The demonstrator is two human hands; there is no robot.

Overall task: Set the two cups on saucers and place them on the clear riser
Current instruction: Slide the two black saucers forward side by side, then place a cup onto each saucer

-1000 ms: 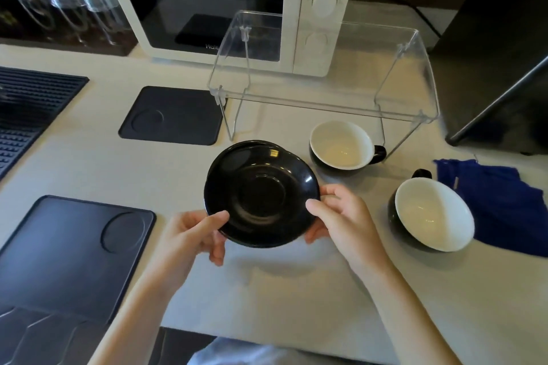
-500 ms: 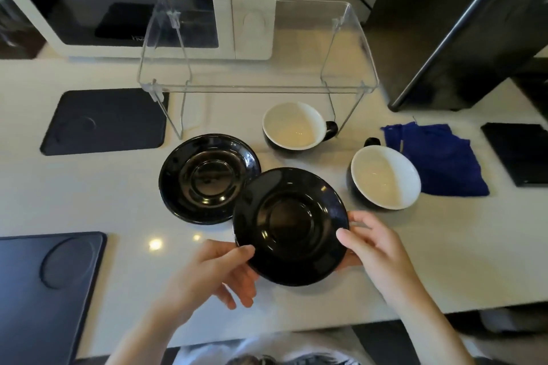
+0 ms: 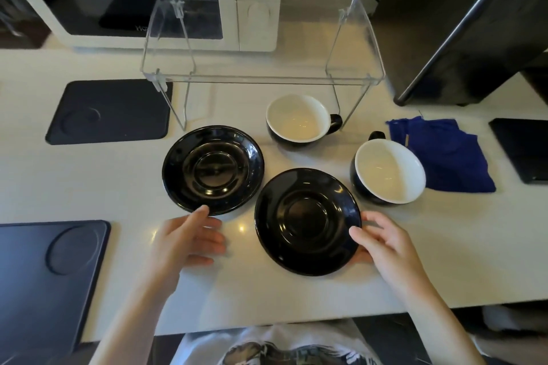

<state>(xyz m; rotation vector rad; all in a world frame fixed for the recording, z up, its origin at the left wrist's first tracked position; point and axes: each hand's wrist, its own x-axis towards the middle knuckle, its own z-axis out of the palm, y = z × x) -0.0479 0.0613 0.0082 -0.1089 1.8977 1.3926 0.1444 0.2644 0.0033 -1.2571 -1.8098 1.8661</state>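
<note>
Two black saucers lie side by side on the white counter: the left saucer (image 3: pixel 213 168) and the right saucer (image 3: pixel 307 221). My right hand (image 3: pixel 382 241) grips the right saucer's near-right rim. My left hand (image 3: pixel 186 238) hovers open, holding nothing, its fingertip at the left saucer's near edge. One black cup with a white inside (image 3: pixel 299 119) stands beneath the front edge of the clear riser (image 3: pixel 261 78). The second cup (image 3: pixel 388 170) stands to the right of the right saucer. Both cups are empty.
A white microwave (image 3: pixel 258 0) stands behind the riser. A blue cloth (image 3: pixel 444 157) lies right of the second cup. Dark mats lie at the left (image 3: pixel 109 111), the near left (image 3: pixel 44 270) and the far right (image 3: pixel 525 148). A black appliance (image 3: pixel 462 24) stands at the back right.
The stacked saucers have been separated: one now rests at the left, the other was carried right and set down. My left hand has let go of it.
</note>
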